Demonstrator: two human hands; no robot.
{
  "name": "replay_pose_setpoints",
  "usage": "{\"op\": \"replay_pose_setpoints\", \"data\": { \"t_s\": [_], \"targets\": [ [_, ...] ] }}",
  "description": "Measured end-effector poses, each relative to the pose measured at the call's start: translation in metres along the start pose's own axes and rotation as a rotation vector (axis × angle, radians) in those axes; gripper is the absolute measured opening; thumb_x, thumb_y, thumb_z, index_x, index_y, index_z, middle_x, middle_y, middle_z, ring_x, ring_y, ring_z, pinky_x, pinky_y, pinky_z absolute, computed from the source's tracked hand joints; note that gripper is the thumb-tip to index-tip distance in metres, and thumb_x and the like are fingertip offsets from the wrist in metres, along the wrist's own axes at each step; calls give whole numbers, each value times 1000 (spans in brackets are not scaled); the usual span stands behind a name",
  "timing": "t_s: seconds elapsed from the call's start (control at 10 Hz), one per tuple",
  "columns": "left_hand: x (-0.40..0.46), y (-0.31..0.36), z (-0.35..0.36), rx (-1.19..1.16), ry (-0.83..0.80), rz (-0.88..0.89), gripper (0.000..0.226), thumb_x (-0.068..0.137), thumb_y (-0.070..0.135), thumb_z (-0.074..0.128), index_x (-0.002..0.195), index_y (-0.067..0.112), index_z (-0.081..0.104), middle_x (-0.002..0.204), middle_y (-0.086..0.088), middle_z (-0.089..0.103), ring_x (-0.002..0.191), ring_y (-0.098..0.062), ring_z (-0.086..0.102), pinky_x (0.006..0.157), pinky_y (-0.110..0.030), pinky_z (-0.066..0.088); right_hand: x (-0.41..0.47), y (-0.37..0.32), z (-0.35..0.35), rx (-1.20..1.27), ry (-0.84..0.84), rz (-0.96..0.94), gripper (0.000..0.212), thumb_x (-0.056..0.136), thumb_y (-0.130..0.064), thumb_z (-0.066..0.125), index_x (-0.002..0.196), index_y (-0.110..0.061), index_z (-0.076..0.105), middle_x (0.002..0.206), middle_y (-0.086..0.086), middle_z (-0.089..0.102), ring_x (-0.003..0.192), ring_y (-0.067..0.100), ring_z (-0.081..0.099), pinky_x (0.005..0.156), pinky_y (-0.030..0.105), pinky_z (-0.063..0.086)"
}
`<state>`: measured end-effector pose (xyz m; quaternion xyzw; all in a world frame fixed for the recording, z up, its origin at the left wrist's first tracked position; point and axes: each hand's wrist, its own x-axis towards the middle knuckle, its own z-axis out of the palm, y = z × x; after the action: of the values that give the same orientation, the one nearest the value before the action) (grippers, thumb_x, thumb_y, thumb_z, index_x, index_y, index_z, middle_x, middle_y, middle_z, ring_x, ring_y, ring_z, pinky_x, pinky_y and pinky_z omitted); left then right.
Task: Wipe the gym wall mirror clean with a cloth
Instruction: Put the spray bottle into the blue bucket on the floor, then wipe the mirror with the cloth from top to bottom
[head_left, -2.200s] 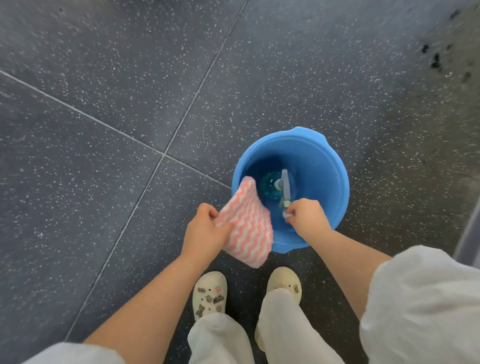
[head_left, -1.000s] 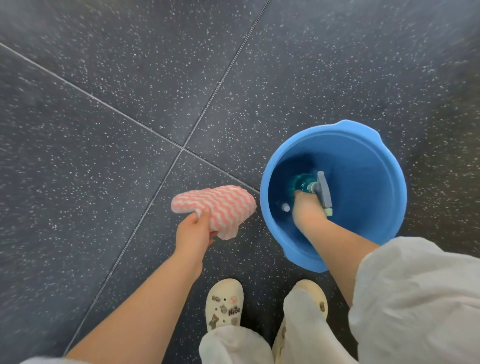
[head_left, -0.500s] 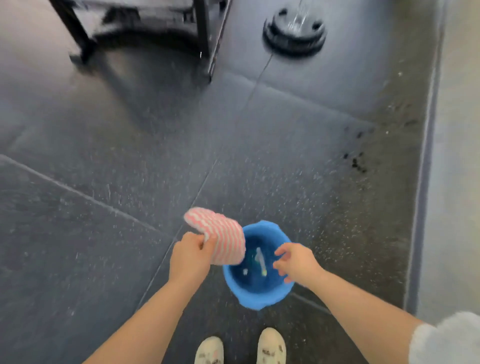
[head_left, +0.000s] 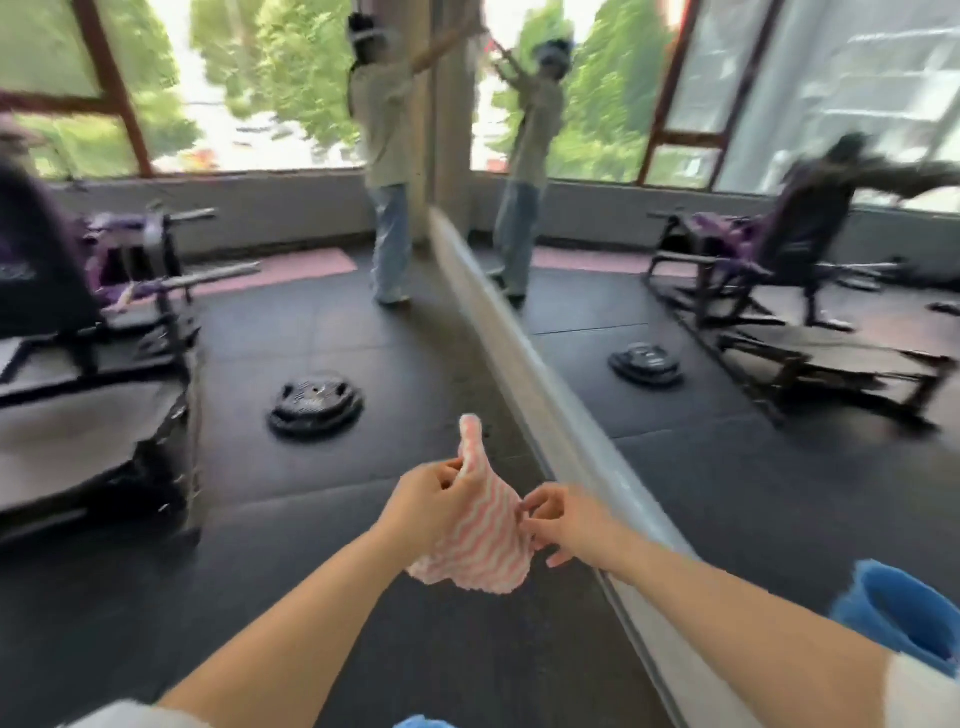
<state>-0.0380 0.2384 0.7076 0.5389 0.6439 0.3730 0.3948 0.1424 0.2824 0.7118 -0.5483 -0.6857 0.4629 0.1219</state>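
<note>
A pink-and-white striped cloth (head_left: 483, 540) hangs between my hands in front of me, above the dark floor. My left hand (head_left: 426, 499) grips its upper left part, with a corner of cloth sticking up above the fingers. My right hand (head_left: 566, 525) pinches the cloth's right edge with thumb and fingertips. The wall mirror (head_left: 727, 467) fills the right side and runs away from me, just right of my right forearm. It reflects the gym floor and machines.
The blue bucket's rim (head_left: 418, 722) peeks in at the bottom edge, and its reflection (head_left: 904, 618) shows low in the mirror. A black weight plate (head_left: 315, 402) lies on the floor ahead. Gym machines (head_left: 88, 364) stand left. Another person (head_left: 387, 156) reaches up by the mirror's far end.
My view has swung up from the bucket and floor to the mirror and room. My right hand left the bucket and came to the cloth, which both hands now hold.
</note>
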Motion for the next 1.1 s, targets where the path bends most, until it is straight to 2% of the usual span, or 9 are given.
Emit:
{"op": "replay_pose_setpoints", "data": {
  "t_s": [0.1, 0.2, 0.3, 0.4, 0.5, 0.6, 0.8, 0.9, 1.1],
  "targets": [
    [2, 70, 17, -12, -180, 165, 36, 94, 39, 56, 86, 6, 69, 67, 2, 57, 65, -13, 51, 57, -17, 42, -63, -7, -45, 56, 184, -3, 28, 91, -14, 64, 118, -10, 58, 80, 3, 62, 66, 11, 59, 64, 33, 56],
    [-16, 127, 51, 47, -370, 260, 53, 68, 68, 57, 70, 15, 67, 67, -1, 52, 64, -14, 46, 63, -27, 40, -131, -2, -82, 125, 398, -7, 63, 87, -14, 69, 142, -17, 37, 88, 6, 61, 61, 13, 59, 52, 27, 54],
    [-53, 190, 103, 224, -598, 435, 48, 84, 60, 55, 50, 28, 64, 66, -3, 45, 59, -13, 40, 55, -24, 34, -215, 8, -116, 117, 569, -57, 82, 87, -16, 69, 147, -37, 18, 74, 3, 60, 58, 18, 59, 54, 34, 56],
    [-89, 242, 154, 283, -796, 565, 37, 82, 61, 59, 73, 29, 76, 74, -3, 52, 70, -15, 45, 65, -29, 38, -296, 19, -143, 46, 646, -49, 67, 91, -12, 65, 143, -36, 31, 64, 2, 58, 50, 15, 57, 50, 34, 56],
    [-127, 286, 205, 287, -887, 707, 75, 63, 74, 54, 86, 5, 70, 75, -4, 51, 71, -15, 45, 69, -32, 39, -371, 32, -164, -9, 727, 21, 39, 92, -14, 63, 130, -18, 51, 67, 3, 59, 42, 7, 55, 42, 25, 51],
    [-167, 327, 253, 377, -948, 841, 47, 87, 55, 57, 68, 11, 56, 65, -4, 45, 62, -15, 42, 62, -28, 37, -437, 49, -184, -13, 844, 106, 22, 94, -23, 61, 112, -12, 57, 67, 2, 59, 47, 11, 56, 44, 26, 52],
    [-210, 406, 307, 650, -963, 1194, 35, 82, 44, 71, 75, 13, 57, 69, 5, 50, 61, -8, 46, 60, -24, 35, -525, 83, -243, -167, 1119, 216, 20, 93, -29, 61, 81, -14, 59, 64, -5, 56, 57, 14, 58, 47, 20, 47],
    [-206, 441, 320, 699, -785, 1285, 27, 83, 32, 71, 76, 20, 49, 74, 7, 46, 68, -13, 44, 62, -28, 33, -553, 86, -277, -222, 1242, 168, 20, 93, -29, 61, 74, -24, 57, 64, -8, 60, 55, 11, 58, 45, 15, 43],
    [-175, 491, 327, 493, -366, 1244, 14, 89, 16, 60, 91, 20, 47, 86, 3, 56, 80, -19, 57, 71, -31, 47, -572, 76, -341, -192, 1310, 101, 15, 95, -29, 58, 101, -16, 59, 91, 5, 72, 80, 27, 70, 72, 36, 58]
  ]
}}
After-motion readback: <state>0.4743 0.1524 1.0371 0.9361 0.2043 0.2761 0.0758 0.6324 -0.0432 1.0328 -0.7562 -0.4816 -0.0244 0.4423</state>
